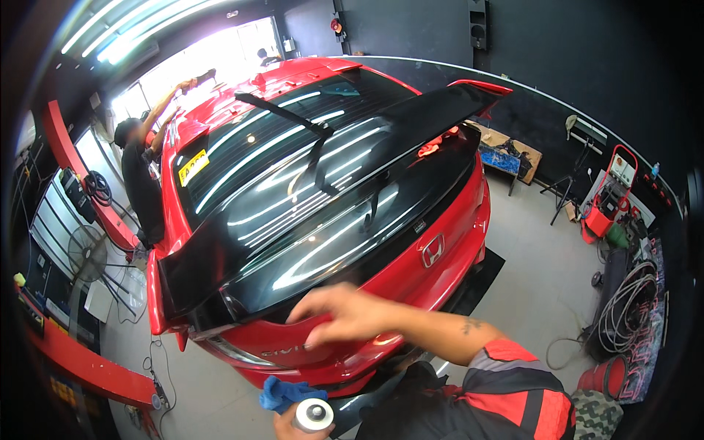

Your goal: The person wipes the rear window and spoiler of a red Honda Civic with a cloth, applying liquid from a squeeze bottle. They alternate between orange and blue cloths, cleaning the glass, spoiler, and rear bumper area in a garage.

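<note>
My left hand [281,425] is closed around a bottle with a white round top [314,415], low at the bottom edge. A crumpled blue cloth [282,394] sits against that hand; whether the fingers grip it is hidden. My right hand [339,314], slightly blurred, reaches across in front of the car's rear end, its thumb and fingers apart and nothing visible in them. Behind it lie the glossy black trunk lid [330,257] and the red rear panel [400,275]. I cannot tell whether the hand touches the panel.
A large black spoiler [433,117] spans the red car above the trunk. A co-worker [139,169] reaches over the roof at the left. Red lift parts [95,370] and a fan [86,253] stand left; coiled hoses [627,301] and a red machine [612,194] are at the right.
</note>
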